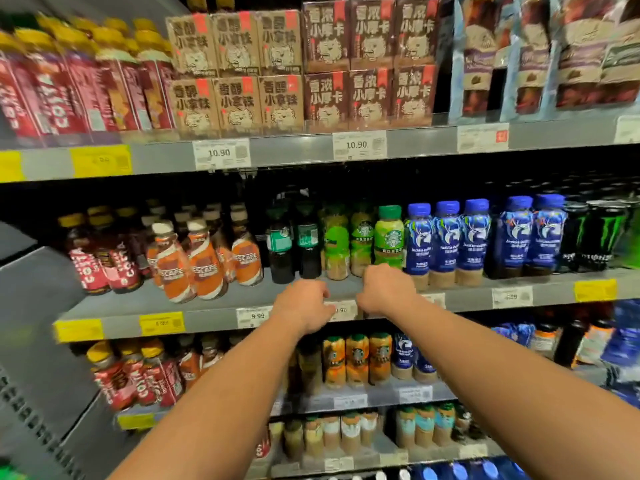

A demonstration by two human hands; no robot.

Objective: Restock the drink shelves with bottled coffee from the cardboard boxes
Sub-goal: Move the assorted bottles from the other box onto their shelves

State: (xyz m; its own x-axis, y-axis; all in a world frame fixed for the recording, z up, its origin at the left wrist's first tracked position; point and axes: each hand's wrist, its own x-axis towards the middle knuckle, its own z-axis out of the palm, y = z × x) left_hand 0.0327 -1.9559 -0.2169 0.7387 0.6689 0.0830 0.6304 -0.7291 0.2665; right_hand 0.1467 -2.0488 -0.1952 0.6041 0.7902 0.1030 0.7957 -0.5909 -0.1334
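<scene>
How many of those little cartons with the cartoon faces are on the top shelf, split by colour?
Tan cartons: 6
Dark brown cartons: 6
Total: 12

Bright, even light up front, deep shadow behind the middle shelf (225, 301) rows. Sharpest around the green Starbucks bottle (389, 237); smeared toward the edges (top-right bags (540, 57) worst), shelf lines bowed.
</scene>
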